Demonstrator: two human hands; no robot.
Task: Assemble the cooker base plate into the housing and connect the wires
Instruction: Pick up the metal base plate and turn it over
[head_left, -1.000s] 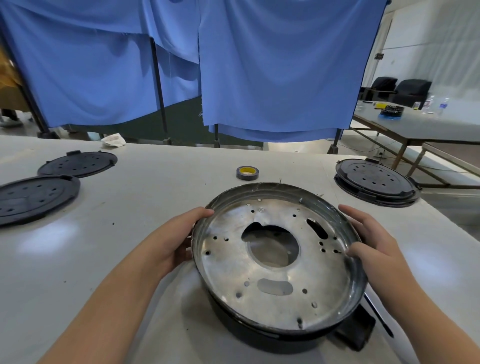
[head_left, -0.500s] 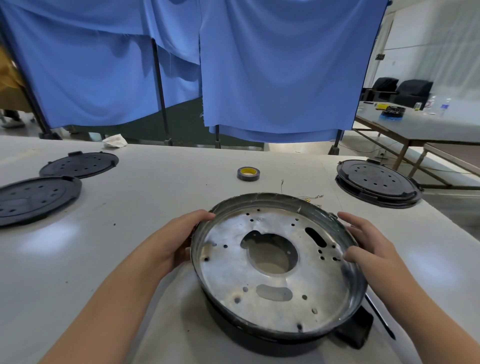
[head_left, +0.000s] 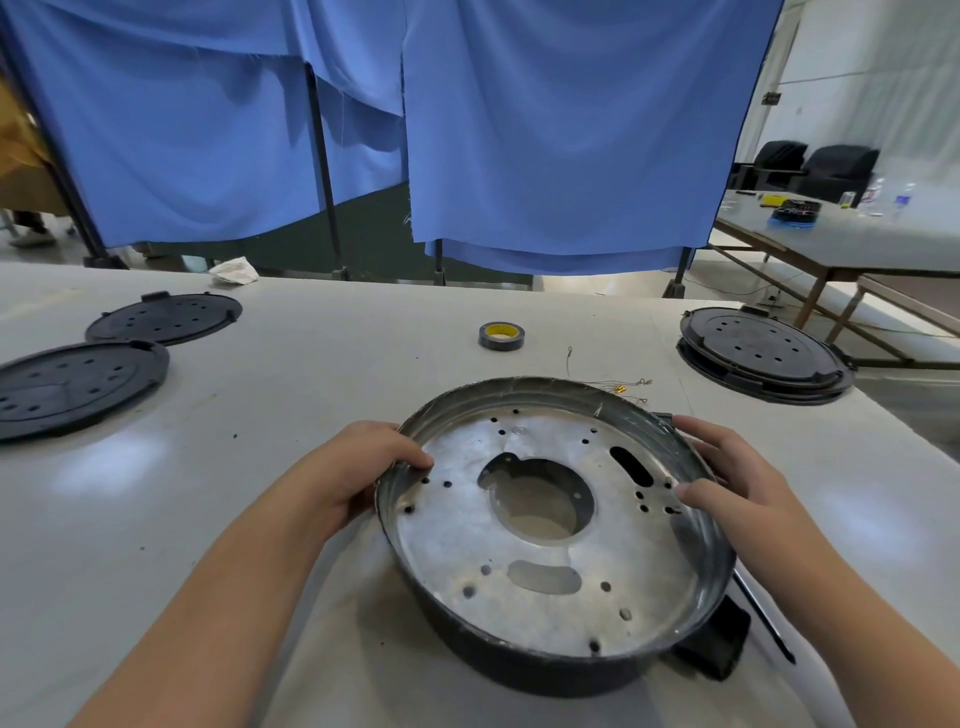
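Left hand (head_left: 363, 467) grips the near-left rim of the base plate (head_left: 545, 519), fingers curled over the edge, thumb side under. Right hand (head_left: 727, 483) holds the right rim, thumb hooked inside onto the plate face, fingers wrapped round the outside. Plate is a shiny metal dish, big centre hole, slots and screw holes; it sits on top of the black housing (head_left: 545, 670), near-centre of the white table (head_left: 311, 395). It looks tilted, far edge riding higher, so probably not fully seated yet.

Risks, as judgement: plate jams crooked if pushed down one side first; holes end up misaligned with the housing if it isn't rotated right; thin rim could nick fingers; black cord (head_left: 763, 618) at the right could get pinched under the edge. Loose thin wires (head_left: 618, 387) lie on the table just beyond the plate, easily swept off or tangled.

Further out: tape roll (head_left: 501, 335), black perforated lids (head_left: 78, 384) far left, stacked black covers (head_left: 763, 358) far right, blue curtains (head_left: 519, 130) behind.
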